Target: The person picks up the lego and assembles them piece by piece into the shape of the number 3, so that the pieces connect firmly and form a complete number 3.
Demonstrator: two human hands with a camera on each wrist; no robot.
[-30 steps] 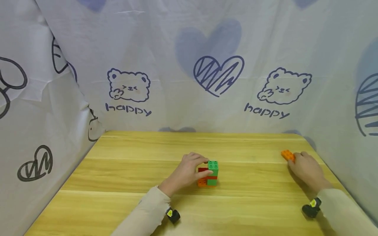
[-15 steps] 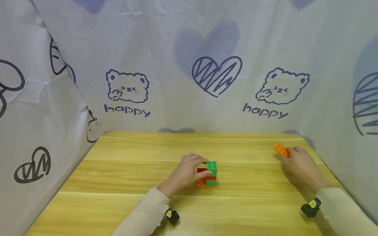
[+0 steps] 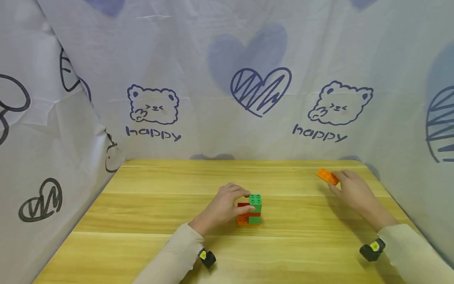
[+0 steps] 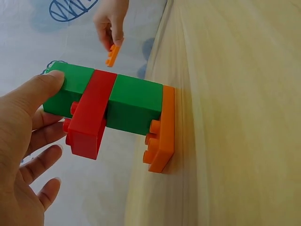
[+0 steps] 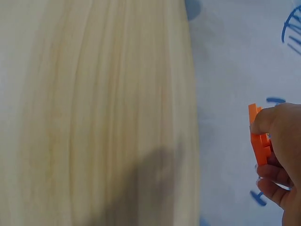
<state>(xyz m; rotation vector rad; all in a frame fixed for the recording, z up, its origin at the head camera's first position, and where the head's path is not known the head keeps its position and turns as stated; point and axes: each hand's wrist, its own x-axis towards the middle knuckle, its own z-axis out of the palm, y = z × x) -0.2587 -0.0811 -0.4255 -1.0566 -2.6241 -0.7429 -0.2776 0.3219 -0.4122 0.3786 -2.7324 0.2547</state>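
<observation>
A small tower of toy building blocks stands on the table: an orange plate (image 4: 164, 129) at the bottom, a lower green block (image 4: 134, 103), a red plate (image 4: 91, 117) jutting to one side, and an upper green block (image 3: 255, 200) on top. My left hand (image 3: 221, 207) pinches the upper green block between thumb and fingers. At the right, my right hand (image 3: 354, 193) pinches a loose orange studded plate (image 3: 327, 176) by one end, held above the table. The right wrist view shows that orange plate (image 5: 259, 134) between thumb and fingers, studs facing the palm side.
The wooden table (image 3: 159, 244) fills the lower part of the head view. A pale printed cloth (image 3: 213, 130) hangs behind it and along both sides. A small black device with a yellow mark sits at each wrist, such as the left one (image 3: 207, 257).
My right hand has lifted the loose orange plate and carried it left and slightly away from me. The left hand and the block tower have stayed in place.
</observation>
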